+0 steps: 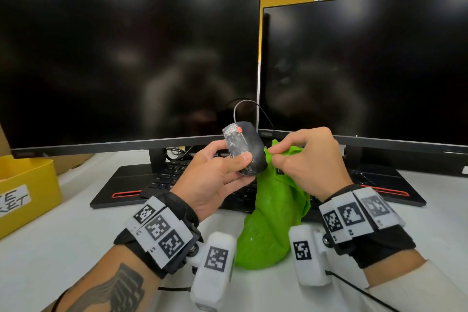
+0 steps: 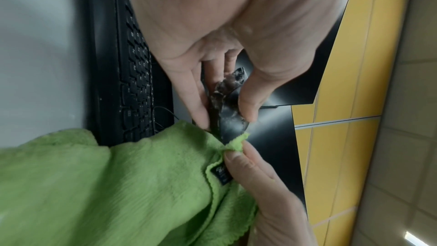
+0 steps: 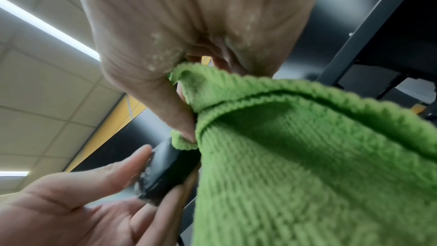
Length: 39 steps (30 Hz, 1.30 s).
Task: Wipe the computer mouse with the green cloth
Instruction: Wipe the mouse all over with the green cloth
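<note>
The fingers (image 1: pixel 247 158) of the left hand (image 1: pixel 217 175) clasped the computer mouse (image 1: pixel 244 151), raised above the keyboard (image 1: pixel 167 175). The right hand (image 1: pixel 310 159) pinched the green cloth (image 1: pixel 271 223) against the mouse's right side; the cloth hung down over the keyboard.

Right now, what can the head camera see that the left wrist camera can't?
Only the head view shows the yellow box, the mouse's red scroll wheel and its cable, and both wrist bands.

Only the left wrist view shows the cloth's black tag.

Both show the left hand gripping the dusty black mouse, the right hand pinching the green cloth against it, the keyboard, and both monitors.
</note>
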### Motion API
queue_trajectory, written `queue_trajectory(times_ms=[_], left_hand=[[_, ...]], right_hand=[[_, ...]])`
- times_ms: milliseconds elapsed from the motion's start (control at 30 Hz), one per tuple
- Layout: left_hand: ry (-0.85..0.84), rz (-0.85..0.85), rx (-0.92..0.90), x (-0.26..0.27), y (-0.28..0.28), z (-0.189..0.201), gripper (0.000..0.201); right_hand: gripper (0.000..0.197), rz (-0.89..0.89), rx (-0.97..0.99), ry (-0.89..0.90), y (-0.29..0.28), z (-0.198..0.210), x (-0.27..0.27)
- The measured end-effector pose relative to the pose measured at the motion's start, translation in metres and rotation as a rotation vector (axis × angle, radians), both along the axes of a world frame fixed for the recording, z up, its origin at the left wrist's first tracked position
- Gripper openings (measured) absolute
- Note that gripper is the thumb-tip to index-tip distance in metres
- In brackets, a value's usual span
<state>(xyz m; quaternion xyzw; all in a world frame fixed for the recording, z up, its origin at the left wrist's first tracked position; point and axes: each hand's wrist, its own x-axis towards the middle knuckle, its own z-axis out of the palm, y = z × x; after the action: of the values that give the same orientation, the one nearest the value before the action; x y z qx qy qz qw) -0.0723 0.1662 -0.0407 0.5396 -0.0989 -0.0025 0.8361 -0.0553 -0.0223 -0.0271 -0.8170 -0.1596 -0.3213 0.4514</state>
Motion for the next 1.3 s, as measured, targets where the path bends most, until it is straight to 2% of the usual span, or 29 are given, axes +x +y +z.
queue_trajectory(times_ms=[167, 233, 333, 500, 633, 800, 900, 1033, 1167, 1233, 1300], left_hand=[[-0.018, -0.001, -0.018, 0.002, 0.004, 0.002, 0.039], [-0.021, -0.007, -0.024, 0.002, 0.007, 0.003, 0.040], [-0.039, -0.033, -0.025, 0.002, 0.008, 0.003, 0.041], [-0.074, -0.048, 0.010, 0.003, 0.011, 0.002, 0.042], [-0.109, -0.147, -0.016, 0.004, 0.015, 0.001, 0.049], [-0.077, -0.235, -0.095, 0.008, 0.019, 0.000, 0.056], [-0.064, -0.230, -0.107, 0.011, 0.021, -0.002, 0.057], [-0.056, -0.215, -0.094, 0.014, 0.020, -0.004, 0.056], [-0.077, -0.216, -0.044, 0.015, 0.015, -0.008, 0.056], [-0.082, -0.197, -0.003, 0.016, 0.015, -0.009, 0.057], [-0.096, -0.195, 0.064, 0.014, 0.014, -0.010, 0.057]], right_hand=[[0.016, 0.145, 0.081, -0.020, 0.006, 0.000, -0.003], [0.017, 0.177, 0.062, 0.031, 0.004, -0.001, -0.001], [0.018, 0.149, 0.031, 0.083, -0.003, 0.000, -0.001], [0.022, 0.101, 0.163, 0.057, -0.011, 0.005, 0.003], [0.021, 0.041, 0.181, 0.164, -0.006, -0.005, 0.011], [0.018, 0.155, 0.303, 0.173, 0.003, 0.000, 0.004], [0.020, 0.138, 0.404, 0.124, 0.000, 0.005, 0.002], [0.019, 0.118, 0.526, -0.026, -0.004, 0.011, -0.003], [0.017, 0.227, 0.329, -0.103, 0.005, 0.011, -0.012], [0.020, 0.202, 0.204, -0.093, 0.010, 0.006, -0.011], [0.021, 0.131, 0.194, -0.101, 0.009, 0.004, -0.005]])
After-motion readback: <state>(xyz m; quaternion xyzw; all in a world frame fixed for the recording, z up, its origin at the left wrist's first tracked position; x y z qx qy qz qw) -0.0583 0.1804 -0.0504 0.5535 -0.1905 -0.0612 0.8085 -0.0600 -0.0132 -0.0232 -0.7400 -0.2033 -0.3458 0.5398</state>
